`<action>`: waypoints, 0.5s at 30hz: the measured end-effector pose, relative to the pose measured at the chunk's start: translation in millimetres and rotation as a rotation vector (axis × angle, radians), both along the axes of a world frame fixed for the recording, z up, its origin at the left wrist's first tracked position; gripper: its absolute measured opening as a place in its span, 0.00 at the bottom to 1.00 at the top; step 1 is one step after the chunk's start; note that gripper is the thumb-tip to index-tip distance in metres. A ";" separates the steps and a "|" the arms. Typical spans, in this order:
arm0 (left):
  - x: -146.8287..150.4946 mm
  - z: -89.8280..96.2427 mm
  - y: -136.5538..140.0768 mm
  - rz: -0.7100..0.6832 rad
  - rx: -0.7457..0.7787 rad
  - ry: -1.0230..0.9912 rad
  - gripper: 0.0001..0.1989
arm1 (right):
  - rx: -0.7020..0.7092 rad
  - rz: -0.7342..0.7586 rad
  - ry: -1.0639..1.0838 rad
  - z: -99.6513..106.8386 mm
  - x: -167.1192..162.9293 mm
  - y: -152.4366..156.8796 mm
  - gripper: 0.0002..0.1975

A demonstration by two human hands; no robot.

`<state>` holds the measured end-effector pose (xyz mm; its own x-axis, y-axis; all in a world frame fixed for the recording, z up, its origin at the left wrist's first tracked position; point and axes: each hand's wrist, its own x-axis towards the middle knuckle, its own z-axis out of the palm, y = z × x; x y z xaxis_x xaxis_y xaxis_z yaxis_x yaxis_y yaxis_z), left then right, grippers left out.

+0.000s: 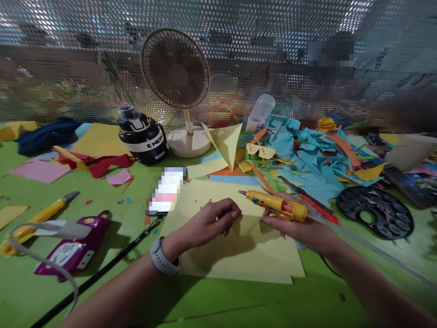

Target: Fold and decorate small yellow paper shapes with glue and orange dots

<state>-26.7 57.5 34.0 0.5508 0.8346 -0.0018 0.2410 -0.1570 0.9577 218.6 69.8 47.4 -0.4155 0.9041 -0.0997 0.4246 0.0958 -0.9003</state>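
My right hand is wrapped round a yellow hot glue gun, its metal nozzle pointing left. A long translucent glue stick trails from the back of it to the lower right. Over the stacked pale yellow paper sheets, my left hand has its fingers curled and pressed together. Whatever is between them, if anything, is hidden. The nozzle is just above and to the right of the left fingertips, apart from them. A pale watch is on my left wrist.
Behind the sheets are a phone, a black bottle, a fan and a heap of blue paper scraps. A black palette lies right. At left are a yellow cutter and a purple device.
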 end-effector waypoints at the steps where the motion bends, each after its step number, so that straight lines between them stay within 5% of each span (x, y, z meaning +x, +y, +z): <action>1: -0.2 -0.3 -0.1 0.004 0.001 -0.005 0.12 | 0.013 -0.007 0.014 0.7 -0.2 1.2 0.10; 4: -0.9 -1.8 -1.1 -0.018 0.039 -0.002 0.10 | 0.022 -0.031 0.048 4.8 0.3 5.6 0.10; 8: 1.6 -9.1 -3.5 -0.067 0.124 0.061 0.25 | 0.014 -0.064 0.058 7.0 3.6 10.3 0.10; 15: 11.6 -20.7 -5.5 0.143 0.360 0.104 0.13 | -0.046 -0.129 0.097 6.4 -2.1 11.6 0.13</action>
